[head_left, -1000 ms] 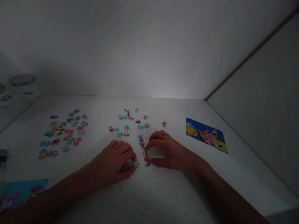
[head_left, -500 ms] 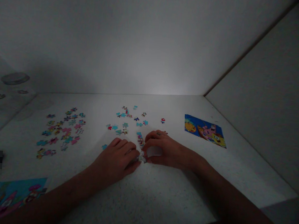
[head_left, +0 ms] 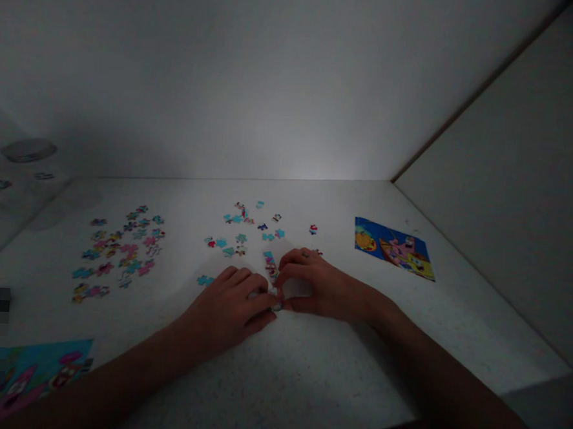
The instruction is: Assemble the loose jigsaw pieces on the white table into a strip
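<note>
My left hand point(head_left: 237, 302) and my right hand point(head_left: 314, 284) meet at the middle of the white table. Both pinch a small puzzle piece point(head_left: 277, 304) between their fingertips; its picture is mostly covered by the fingers. Just beyond the fingertips lies a short joined strip of puzzle pieces point(head_left: 270, 264), its near end partly hidden by my right hand. A blue puzzle piece point(head_left: 205, 280) rests to the left of my left hand. Several loose pieces point(head_left: 241, 239) are scattered farther back, and a red and white one point(head_left: 313, 229) lies beyond my right hand.
A large group of loose pieces point(head_left: 129, 250) spreads over the table's left side. A blue cartoon picture point(head_left: 396, 248) lies at the right, another picture point(head_left: 38, 377) at the near left. Clear round containers point(head_left: 28, 150) stand far left. Walls point(head_left: 273, 110) bound the table behind and right.
My left hand has shifted slightly right, its fingers closing in over the puzzle piece, so less of it shows. My right hand stays almost in place.
</note>
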`<act>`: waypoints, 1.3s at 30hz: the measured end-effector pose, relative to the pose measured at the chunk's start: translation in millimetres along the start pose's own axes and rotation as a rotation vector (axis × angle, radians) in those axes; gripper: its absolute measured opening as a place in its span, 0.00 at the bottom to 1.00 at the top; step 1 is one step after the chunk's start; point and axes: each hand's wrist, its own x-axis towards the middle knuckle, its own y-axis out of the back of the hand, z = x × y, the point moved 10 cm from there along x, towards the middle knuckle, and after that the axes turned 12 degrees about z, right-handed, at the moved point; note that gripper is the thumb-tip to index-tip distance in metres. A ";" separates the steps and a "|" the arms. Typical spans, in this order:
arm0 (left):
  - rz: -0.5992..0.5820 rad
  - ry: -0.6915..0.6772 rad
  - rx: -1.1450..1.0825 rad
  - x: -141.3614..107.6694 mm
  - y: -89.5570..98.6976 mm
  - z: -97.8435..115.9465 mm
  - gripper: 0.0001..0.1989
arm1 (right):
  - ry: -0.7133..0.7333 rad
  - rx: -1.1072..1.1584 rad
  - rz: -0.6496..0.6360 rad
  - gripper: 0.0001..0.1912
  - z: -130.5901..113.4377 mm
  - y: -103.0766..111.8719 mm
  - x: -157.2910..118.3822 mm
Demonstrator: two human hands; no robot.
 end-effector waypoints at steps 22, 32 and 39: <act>-0.072 0.135 -0.030 -14.9 47.2 -56.8 0.10 | -0.021 0.139 0.012 0.09 4.0 3.9 2.6; -0.126 0.130 -0.010 -19.6 45.2 -67.2 0.07 | -0.224 0.191 -0.007 0.14 38.2 18.1 -6.7; -0.168 0.083 0.015 -20.3 35.9 -57.9 0.06 | -0.224 0.103 -0.042 0.12 26.0 28.4 -10.4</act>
